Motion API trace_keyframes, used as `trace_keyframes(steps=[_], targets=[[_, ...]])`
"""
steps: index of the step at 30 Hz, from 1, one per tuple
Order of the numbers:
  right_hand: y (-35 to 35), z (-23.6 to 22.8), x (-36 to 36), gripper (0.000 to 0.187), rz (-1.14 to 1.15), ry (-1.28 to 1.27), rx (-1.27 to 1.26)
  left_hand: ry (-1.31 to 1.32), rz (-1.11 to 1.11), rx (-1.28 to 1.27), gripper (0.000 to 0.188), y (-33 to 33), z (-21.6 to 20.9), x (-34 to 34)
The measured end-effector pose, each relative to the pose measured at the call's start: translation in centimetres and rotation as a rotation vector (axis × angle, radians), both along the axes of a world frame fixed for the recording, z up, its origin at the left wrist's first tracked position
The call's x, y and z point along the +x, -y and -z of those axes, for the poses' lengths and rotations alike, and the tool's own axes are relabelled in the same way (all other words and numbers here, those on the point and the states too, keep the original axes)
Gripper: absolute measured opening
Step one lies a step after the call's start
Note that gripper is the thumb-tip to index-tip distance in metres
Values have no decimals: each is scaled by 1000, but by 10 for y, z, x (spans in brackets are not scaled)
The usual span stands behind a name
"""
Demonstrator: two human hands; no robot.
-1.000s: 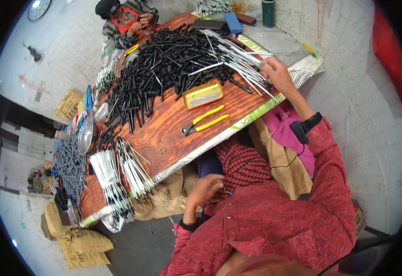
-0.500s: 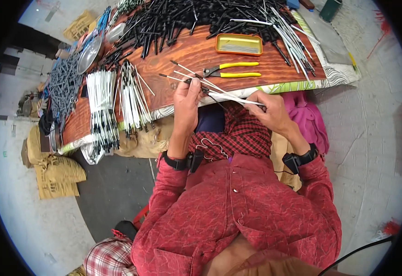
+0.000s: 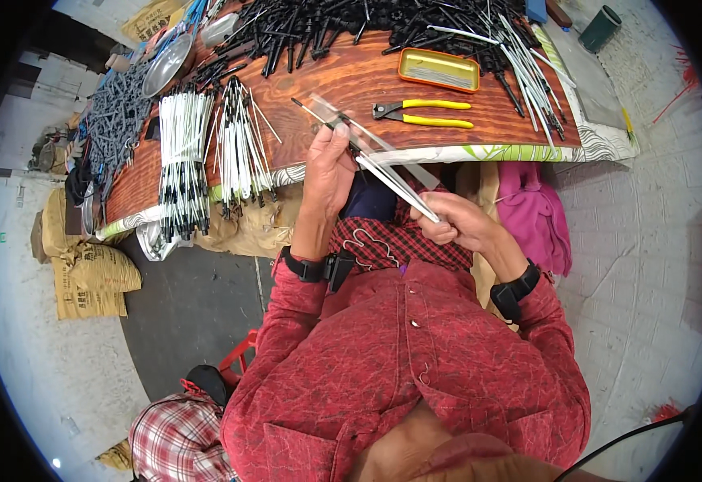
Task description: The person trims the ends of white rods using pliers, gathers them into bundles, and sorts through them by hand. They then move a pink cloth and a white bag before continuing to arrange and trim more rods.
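Between my hands, over my lap in front of the table edge, runs a small bunch of thin white rods (image 3: pixel 399 191) with black ends; some are blurred by motion. My left hand (image 3: pixel 329 167) is closed, its thumb and fingers pinching the dark-tipped part of the bunch. Lower and to the right, my right hand (image 3: pixel 457 219) is wrapped around the white ends. Beyond the hands, pliers with yellow handles (image 3: pixel 435 114) lie on the wooden table (image 3: pixel 335 76). Behind them is an orange-rimmed yellow tin (image 3: pixel 439 71) with thin metal pins in it.
A bound white rod bundle (image 3: pixel 182 153) and a looser pile of rods (image 3: pixel 241 145) lie on the left. Black parts (image 3: pixel 319 24) heap at the back. More white rods (image 3: pixel 528 76) lie at right. A metal bowl (image 3: pixel 168 66) stands by grey chain-like pieces (image 3: pixel 118 112).
My right hand has moved down and slightly left with the rod ends, so the bunch slants more steeply. Some rods are now smeared by motion. My left hand keeps its pinch.
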State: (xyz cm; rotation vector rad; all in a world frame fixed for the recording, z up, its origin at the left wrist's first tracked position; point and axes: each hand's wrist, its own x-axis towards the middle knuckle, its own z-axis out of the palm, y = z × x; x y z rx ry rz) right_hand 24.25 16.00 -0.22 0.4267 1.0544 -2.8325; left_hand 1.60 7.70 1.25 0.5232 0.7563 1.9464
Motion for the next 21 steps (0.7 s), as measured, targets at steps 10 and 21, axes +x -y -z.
trace_keyframes(steps=[10, 21], targets=[[2, 20, -16, 26, 322, -58, 373, -151, -48, -167, 30, -9, -7, 2], [-4, 15, -16, 21, 507, 130, 1112, -20, -31, -122, 26, -6, -2, -15]])
